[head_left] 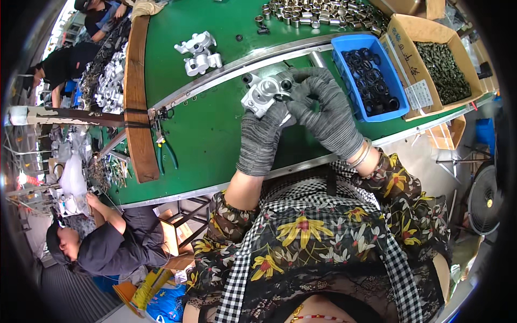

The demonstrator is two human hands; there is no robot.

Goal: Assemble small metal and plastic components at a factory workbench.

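Over the green bench, my left hand [261, 132], in a grey striped knit glove, is closed on a silver cast-metal housing [265, 90] from its near side. My right hand [326, 107], gloved alike, bends its fingers at the housing's right side, by a black ring-shaped part [286, 85]. Whether the right fingertips pinch a small part cannot be made out. Beyond the metal rail, two similar castings [200, 54] lie on the bench. A blue bin [371, 75] of black rubber rings stands just right of my right hand.
A cardboard box [441, 70] of small dark parts adjoins the bin. Many metal sleeves [307, 12] lie at the back. A wooden board [137, 97] crosses the left side, with green-handled pliers [167, 151] beside it. A co-worker [107, 231] sits at lower left; a fan [484, 199] stands right.
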